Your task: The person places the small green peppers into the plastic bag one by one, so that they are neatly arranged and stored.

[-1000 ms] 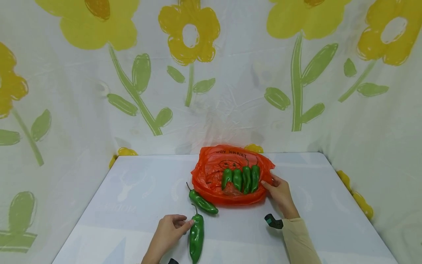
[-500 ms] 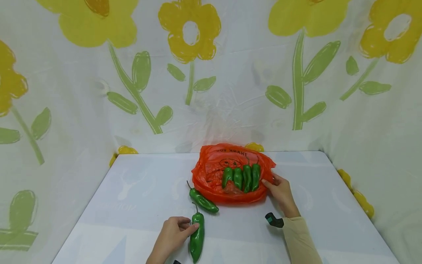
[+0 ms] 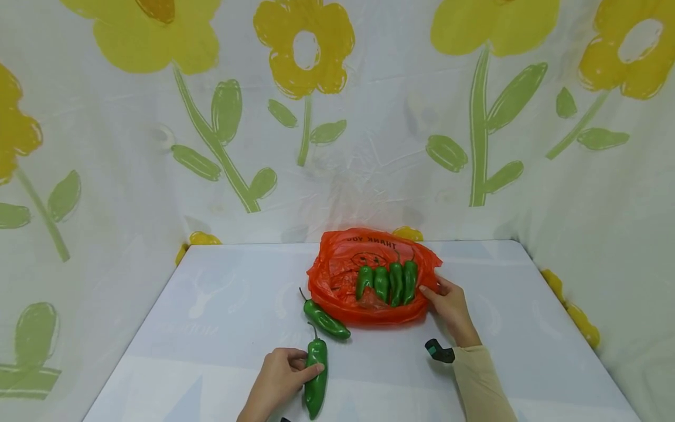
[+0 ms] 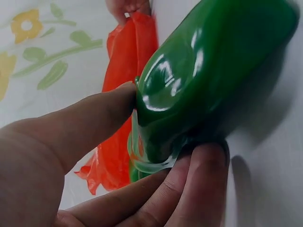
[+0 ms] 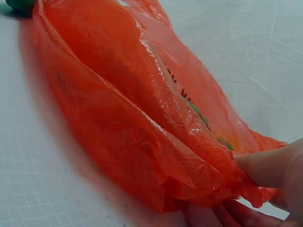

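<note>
The left hand [image 3: 278, 380] has its thumb on one side and fingers on the other of a green pepper [image 3: 316, 381] lying near the front of the table; the left wrist view shows this pepper [image 4: 213, 56] between thumb and fingers. Just beyond it lies a second green pepper [image 3: 326, 321], against the red plastic bag [image 3: 337, 305]. Several green peppers [image 3: 396, 283] lie side by side in the bag's opening. At the bag's right edge the right hand [image 3: 450, 308] pinches the plastic; in the right wrist view the bag [image 5: 118, 127] bunches between thumb and fingers.
The bag and peppers stand on a pale table [image 3: 211, 328] with faint printing. Behind and beside the table hangs a white curtain [image 3: 379, 129] with yellow flowers. A small black device [image 3: 439, 351] sits at the right wrist.
The left hand has moved right onto the near pepper, its thumb coming across the pepper's side. The right hand still holds the bag's edge, and the bag has hardly moved.
</note>
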### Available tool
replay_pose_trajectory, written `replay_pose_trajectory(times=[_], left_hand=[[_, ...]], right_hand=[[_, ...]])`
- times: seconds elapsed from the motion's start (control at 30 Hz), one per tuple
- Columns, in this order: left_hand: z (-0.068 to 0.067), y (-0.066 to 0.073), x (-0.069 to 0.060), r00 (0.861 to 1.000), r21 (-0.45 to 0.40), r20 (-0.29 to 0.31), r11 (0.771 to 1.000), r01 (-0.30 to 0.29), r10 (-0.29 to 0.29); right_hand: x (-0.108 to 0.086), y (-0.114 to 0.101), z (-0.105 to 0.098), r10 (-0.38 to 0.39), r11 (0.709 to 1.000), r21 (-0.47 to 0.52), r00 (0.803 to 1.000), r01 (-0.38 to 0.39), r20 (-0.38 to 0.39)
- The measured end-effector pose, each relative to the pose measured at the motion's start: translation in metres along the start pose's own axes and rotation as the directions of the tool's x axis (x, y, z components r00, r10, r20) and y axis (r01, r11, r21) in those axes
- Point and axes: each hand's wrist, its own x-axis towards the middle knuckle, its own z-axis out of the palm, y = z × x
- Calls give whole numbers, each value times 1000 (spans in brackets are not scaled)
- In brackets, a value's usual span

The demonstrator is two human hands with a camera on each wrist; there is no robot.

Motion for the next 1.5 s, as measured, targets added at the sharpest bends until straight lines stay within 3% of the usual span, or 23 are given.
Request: replay_pose_trajectory(times=[0.27,0.5,0.8,1.17,1.5], left_hand=[[0,0,-1,1000,2,-11,1000,13,-13],[0,-1,0,1000,-7,-15,1000,-16,16],[-2,0,-3,999,12,-29,1000,16,-16],[-13,3,-6,999,-30,-43,999,-9,8],[-28,11,-9,995,-87,-97,996,-5,-3]], right_hand=[[0,1,1,18,1000,0,1000,-18,-6],[0,1,1,13,1000,2,1000,-13,1],[-1,-1,0,-2,1000,8,1000,2,13],[-1,-1,-1,-5,1000,9,1000,5,7],[0,0,0,7,1000,2,1000,-7,3]])
